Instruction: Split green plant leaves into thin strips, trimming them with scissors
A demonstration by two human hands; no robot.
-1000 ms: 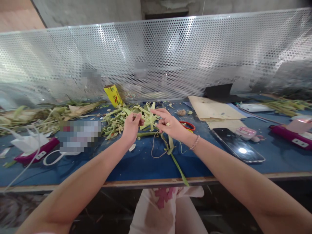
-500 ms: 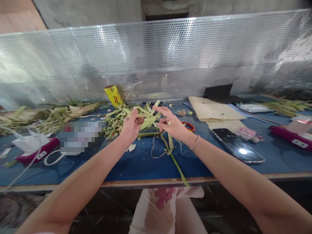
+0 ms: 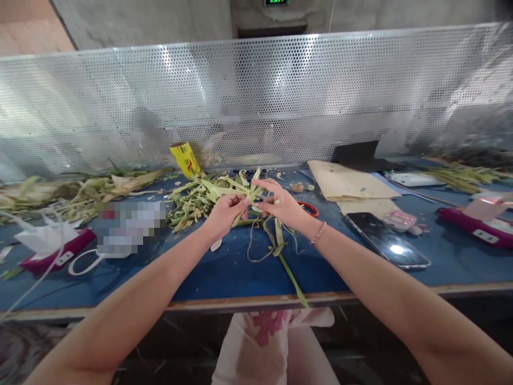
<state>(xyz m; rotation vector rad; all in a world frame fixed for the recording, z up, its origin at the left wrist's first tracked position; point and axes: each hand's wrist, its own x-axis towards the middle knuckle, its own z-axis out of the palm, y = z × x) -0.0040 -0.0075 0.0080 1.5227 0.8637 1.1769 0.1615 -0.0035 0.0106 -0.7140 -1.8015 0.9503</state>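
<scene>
Above the middle of the table, my left hand (image 3: 227, 215) pinches pale green leaf strips (image 3: 253, 192) that look like corn husk. My right hand (image 3: 284, 206) grips the same bundle from the right, thumb and fingers close to the left fingertips. The strips fan out between and behind both hands; where they join is partly hidden by my fingers. Thin strings and longer leaf ends (image 3: 278, 235) hang below my right hand onto the table. Behind my left hand lies a heap of cut green pieces (image 3: 186, 206). Red-handled scissors (image 3: 309, 209) show partly beside my right wrist.
A yellow tube (image 3: 185, 159) leans at the back by the perforated metal screen (image 3: 280, 96). To the right are brown paper (image 3: 348, 182), a phone (image 3: 387, 240) and a purple power strip (image 3: 476, 227). Another purple power strip (image 3: 60, 251) and long leaves (image 3: 96, 192) lie left.
My left hand has moved right and down, and its fingers have closed on the leaf strips beside my right hand. My right hand keeps its hold. The view has shifted slightly.
</scene>
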